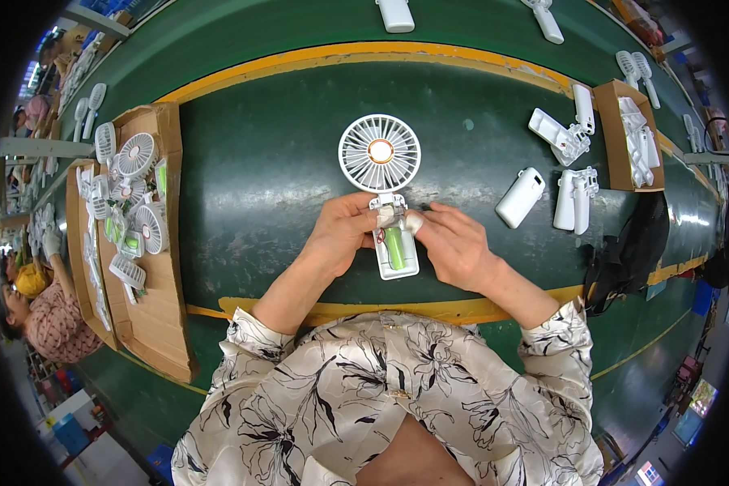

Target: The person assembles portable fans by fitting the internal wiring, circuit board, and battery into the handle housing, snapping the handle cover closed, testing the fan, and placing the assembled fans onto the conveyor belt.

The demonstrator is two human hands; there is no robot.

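Note:
In front of me is a white handheld fan [380,153], its round grille away from me and its handle toward me. The handle lies open, showing a green battery cell [395,249] and thin wires inside. My left hand [340,230] grips the handle's left side near the neck, fingers closed round it. On the other side, my right hand [455,245] pinches at the upper part of the open handle, with pale wraps on the fingertips. Whatever small part lies between those fingertips is hidden.
A cardboard box [164,316] at left holds several fans with exposed green cells. White handle covers [521,198] and plastic casings [571,138] lie at right, beside a smaller carton [616,138] of parts. Black cloth [636,251] hangs nearby. A conveyor [316,28] runs beyond the yellow edge. Another person [53,320] sits far left.

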